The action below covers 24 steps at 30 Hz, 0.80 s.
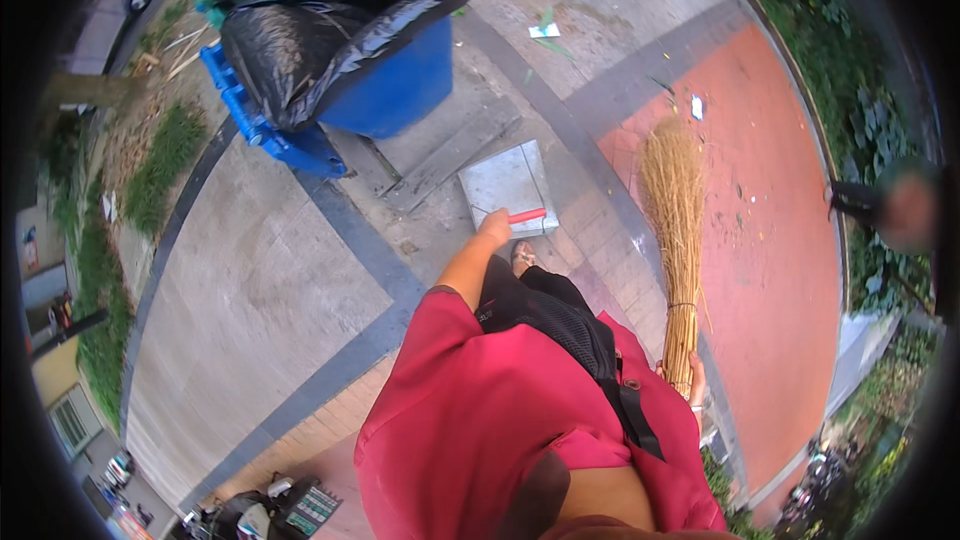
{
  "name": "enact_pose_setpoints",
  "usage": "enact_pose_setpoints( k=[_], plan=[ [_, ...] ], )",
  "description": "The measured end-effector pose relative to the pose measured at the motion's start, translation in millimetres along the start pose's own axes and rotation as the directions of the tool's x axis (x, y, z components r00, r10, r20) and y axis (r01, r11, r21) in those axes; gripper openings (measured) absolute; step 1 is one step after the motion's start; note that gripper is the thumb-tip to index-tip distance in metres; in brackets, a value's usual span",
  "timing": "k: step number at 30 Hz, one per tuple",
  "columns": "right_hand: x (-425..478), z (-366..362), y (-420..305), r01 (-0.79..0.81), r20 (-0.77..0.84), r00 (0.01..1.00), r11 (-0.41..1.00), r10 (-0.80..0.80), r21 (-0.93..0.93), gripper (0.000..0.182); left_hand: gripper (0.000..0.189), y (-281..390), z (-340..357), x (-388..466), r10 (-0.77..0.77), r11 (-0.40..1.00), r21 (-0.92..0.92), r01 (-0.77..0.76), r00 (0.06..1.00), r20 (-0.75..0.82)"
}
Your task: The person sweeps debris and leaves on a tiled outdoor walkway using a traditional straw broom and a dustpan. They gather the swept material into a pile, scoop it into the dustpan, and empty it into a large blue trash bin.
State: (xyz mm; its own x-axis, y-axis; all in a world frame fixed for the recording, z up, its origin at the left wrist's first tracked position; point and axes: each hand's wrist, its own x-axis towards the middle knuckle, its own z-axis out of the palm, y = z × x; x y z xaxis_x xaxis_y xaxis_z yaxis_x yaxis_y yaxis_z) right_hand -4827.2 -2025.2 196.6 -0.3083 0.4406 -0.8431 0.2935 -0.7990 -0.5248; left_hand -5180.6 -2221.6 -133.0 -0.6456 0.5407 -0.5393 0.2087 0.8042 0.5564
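Note:
My left hand [493, 229] is closed around the red handle [528, 216] of a sheet-metal dustpan [508, 172]. The dustpan is just ahead of my foot; whether it touches the pavement is hard to tell. At my right side, my right hand [695, 379] grips the bound stalk end of a straw broom [677, 240]. Its bristles spread forward over the red paving, and a dark tie circles the stalks. Ahead on the left stands a blue wheeled bin [397, 82], with black plastic liner [289, 52] draped over its rim and open lid.
White litter with a green leaf [544, 31] lies on grey concrete ahead. Another white scrap [697, 107] and scattered leaves are on red paving [772, 240]. A kerb [814, 116] borders greenery at right, near another person [862, 199]. Parked motorbikes [814, 476] stand behind right.

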Motion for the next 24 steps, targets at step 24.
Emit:
enact_pose_setpoints(
  k=[24],
  plan=[
    [-41.2, 342.3, 78.7, -0.012, 0.285, 0.953, 0.931, -0.100, 0.366, 0.054, 0.028, -259.6, -453.3, -76.8, -0.478, 0.730, -0.658, -0.186, 0.549, -0.685]
  ],
)
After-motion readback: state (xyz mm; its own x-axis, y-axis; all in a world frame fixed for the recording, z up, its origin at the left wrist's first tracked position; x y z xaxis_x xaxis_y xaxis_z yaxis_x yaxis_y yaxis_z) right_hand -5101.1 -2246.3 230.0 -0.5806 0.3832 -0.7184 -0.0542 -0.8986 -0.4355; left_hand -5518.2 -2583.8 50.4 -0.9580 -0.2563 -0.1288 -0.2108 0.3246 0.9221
